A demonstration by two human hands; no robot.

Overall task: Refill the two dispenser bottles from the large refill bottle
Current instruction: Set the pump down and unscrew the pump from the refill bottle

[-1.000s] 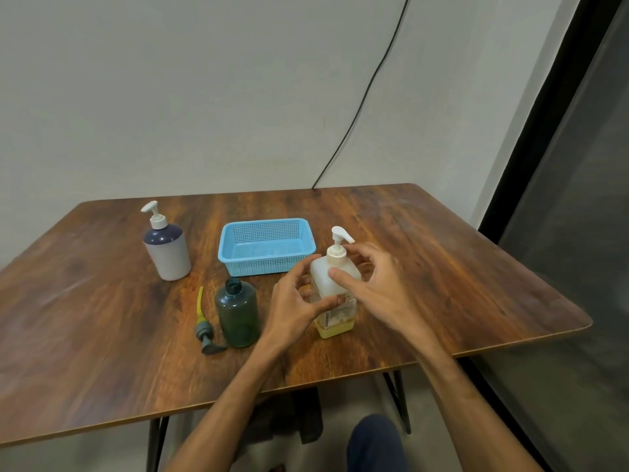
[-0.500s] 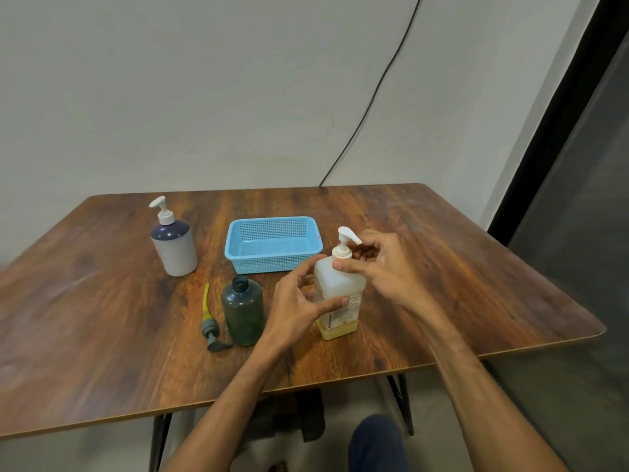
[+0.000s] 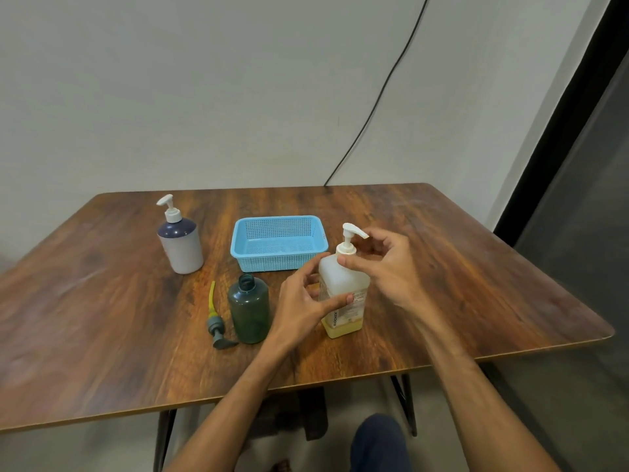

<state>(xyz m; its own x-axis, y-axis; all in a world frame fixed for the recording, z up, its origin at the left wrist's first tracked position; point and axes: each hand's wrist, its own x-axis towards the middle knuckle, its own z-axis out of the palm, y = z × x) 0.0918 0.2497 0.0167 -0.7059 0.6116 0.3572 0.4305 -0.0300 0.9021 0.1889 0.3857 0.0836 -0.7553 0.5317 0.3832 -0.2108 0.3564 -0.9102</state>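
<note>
A translucent square refill bottle (image 3: 343, 294) with white pump and a little yellow liquid stands upright at the table's centre, the uncapped dark green round bottle (image 3: 249, 310) at its 9 o'clock, the white-and-navy pump bottle (image 3: 180, 243) at 10 o'clock.

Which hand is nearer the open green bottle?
Left. The left hand sits just right of the green bottle, between it and the refill bottle; the right hand is beyond, at the pump collar.

Glossy wood-grain table (image 3: 476, 267); perforated plastic basket (image 3: 279, 240).
</note>
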